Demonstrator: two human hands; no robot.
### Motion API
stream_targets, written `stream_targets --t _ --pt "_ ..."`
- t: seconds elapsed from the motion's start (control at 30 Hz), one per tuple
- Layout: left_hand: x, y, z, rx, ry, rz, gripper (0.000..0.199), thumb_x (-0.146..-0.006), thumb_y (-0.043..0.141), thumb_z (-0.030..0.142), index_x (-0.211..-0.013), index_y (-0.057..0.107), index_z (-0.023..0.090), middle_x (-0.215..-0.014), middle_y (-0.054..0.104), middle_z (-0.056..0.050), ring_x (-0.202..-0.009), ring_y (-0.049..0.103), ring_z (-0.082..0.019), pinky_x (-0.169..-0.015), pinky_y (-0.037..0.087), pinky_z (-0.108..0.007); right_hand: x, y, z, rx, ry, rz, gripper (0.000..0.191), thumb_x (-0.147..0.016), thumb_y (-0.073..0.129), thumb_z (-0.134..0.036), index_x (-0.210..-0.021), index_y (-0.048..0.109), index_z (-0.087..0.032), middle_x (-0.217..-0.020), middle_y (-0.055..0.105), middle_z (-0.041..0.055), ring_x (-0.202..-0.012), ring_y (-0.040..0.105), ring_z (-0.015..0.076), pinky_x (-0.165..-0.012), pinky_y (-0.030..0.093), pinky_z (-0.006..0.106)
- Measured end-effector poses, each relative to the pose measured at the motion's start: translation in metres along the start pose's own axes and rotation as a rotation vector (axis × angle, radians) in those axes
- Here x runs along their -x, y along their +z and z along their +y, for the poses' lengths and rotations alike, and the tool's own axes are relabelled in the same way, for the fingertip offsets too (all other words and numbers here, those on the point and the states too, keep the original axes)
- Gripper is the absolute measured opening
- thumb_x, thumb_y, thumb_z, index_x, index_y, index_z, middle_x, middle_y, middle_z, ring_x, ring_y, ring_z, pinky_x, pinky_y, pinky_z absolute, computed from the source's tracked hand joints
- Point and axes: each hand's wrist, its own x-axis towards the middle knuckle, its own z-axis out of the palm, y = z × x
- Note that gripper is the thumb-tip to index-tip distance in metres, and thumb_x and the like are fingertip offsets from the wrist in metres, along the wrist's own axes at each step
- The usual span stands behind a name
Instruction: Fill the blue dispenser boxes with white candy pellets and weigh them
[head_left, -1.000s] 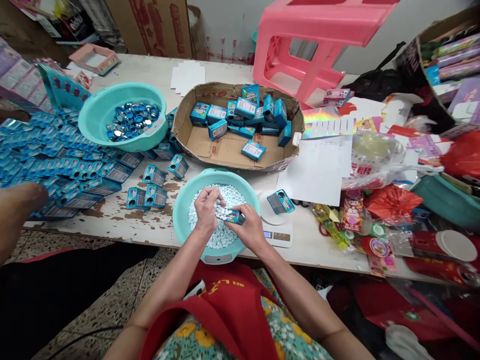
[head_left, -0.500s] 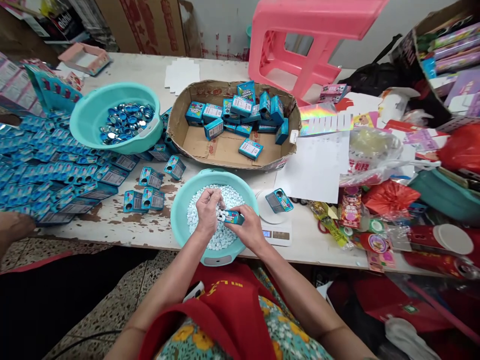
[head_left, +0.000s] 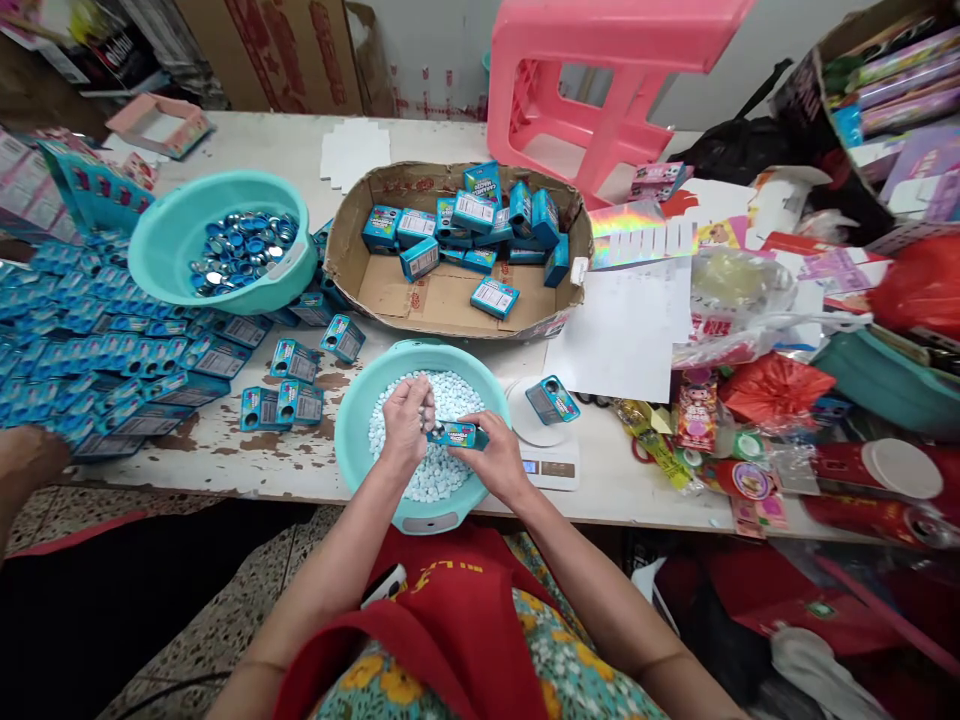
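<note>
My right hand (head_left: 496,458) grips a small blue candy box (head_left: 456,434), held level over a turquoise basin (head_left: 351,440) of small white candies (head_left: 431,480). My left hand (head_left: 407,422) is curled closed by the box's left end, above the candies; what lies inside its fingers is hidden. To the right, another blue candy box (head_left: 553,400) rests on a white digital scale (head_left: 551,466). Several more blue boxes (head_left: 295,360) with dark round openings stand on the table left of the basin.
Behind the basin is a cardboard tray (head_left: 397,290) of blue boxes. A second turquoise basin (head_left: 165,250) holds blue and silver lids, beside massed blue boxes (head_left: 82,360). Another person's hand (head_left: 34,455) is at far left. A pink stool (head_left: 615,40) and packaging clutter the right.
Candies that showed between my left hand and the box's end are no longer visible there. My left hand has shifted slightly left, and the box's printed side now faces up more.
</note>
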Motion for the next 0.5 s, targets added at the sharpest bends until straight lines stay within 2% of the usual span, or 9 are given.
stream_targets --t 0.13,0.27,0.33,0.4,0.5 --pt "0.005 0.004 0.0 -0.006 0.021 -0.018 0.031 -0.073 0.068 0.041 -0.07 0.049 0.017 -0.06 0.047 0.004 -0.042 0.038 -0.003 -0.034 0.026 -0.016 0.001 0.003 0.004 -0.06 0.001 0.025 0.032 -0.066 0.075 -0.027 -0.096 0.063 -0.025 -0.094 0.065 0.0018 -0.092 0.059 0.0218 -0.083 0.045 0.035" --pt "0.003 0.006 0.005 0.026 -0.032 0.006 0.031 -0.072 0.07 0.04 -0.07 0.049 0.017 -0.057 0.044 0.005 -0.039 0.034 -0.002 -0.033 0.023 -0.015 -0.003 0.009 0.011 -0.118 0.046 0.027 0.031 -0.064 0.076 -0.028 -0.093 0.065 -0.024 -0.093 0.066 0.0013 -0.091 0.059 0.0212 -0.083 0.046 0.035" --pt "-0.004 -0.004 0.012 0.1 -0.053 0.0 0.031 -0.072 0.069 0.041 -0.073 0.05 0.018 -0.058 0.045 0.005 -0.041 0.038 -0.003 -0.034 0.024 -0.014 -0.002 0.005 0.01 -0.195 0.087 0.035 0.034 -0.063 0.077 -0.031 -0.093 0.065 -0.024 -0.094 0.066 0.0016 -0.092 0.06 0.021 -0.083 0.046 0.035" --pt "-0.014 -0.02 0.016 0.114 -0.075 0.005 0.031 -0.074 0.066 0.046 -0.076 0.051 0.018 -0.064 0.052 0.002 -0.048 0.048 -0.005 -0.038 0.032 -0.015 0.003 -0.004 0.007 -0.275 0.144 0.048 0.036 -0.062 0.078 -0.035 -0.094 0.065 -0.023 -0.094 0.065 0.0019 -0.09 0.06 0.0207 -0.082 0.047 0.035" --pt "-0.03 -0.047 0.004 -0.14 -0.251 0.03 0.035 -0.073 0.063 0.051 -0.076 0.054 0.017 -0.069 0.06 -0.002 -0.053 0.055 -0.009 -0.043 0.039 -0.018 0.015 -0.022 0.001 -0.352 0.21 0.074 0.04 -0.06 0.079 -0.037 -0.094 0.064 -0.022 -0.093 0.065 0.0022 -0.088 0.06 0.0204 -0.081 0.048 0.034"
